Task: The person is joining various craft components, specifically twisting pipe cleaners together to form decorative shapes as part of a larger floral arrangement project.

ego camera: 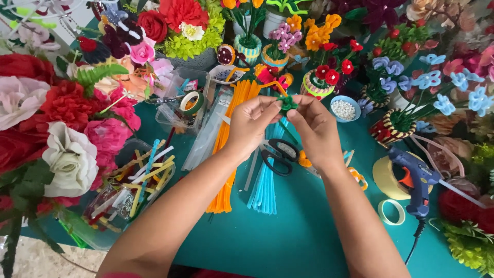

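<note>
Over the middle of a teal table (309, 237), both my hands pinch a small twisted green pipe-cleaner piece (287, 103). My left hand (250, 123) holds it from the left with thumb and fingertips. From the right, my right hand (314, 126) grips the same piece. Below my hands lie a bundle of orange pipe cleaners (229, 139), a bundle of light blue pipe cleaners (266, 188) and black-handled scissors (278, 154).
A blue glue gun (416, 180) and tape rolls (391, 211) lie at the right. A small blue bowl of white beads (345, 109) sits behind my right hand. Artificial flowers and small woven pots ring the table. A clear box of mixed pipe cleaners (128, 190) stands at the left.
</note>
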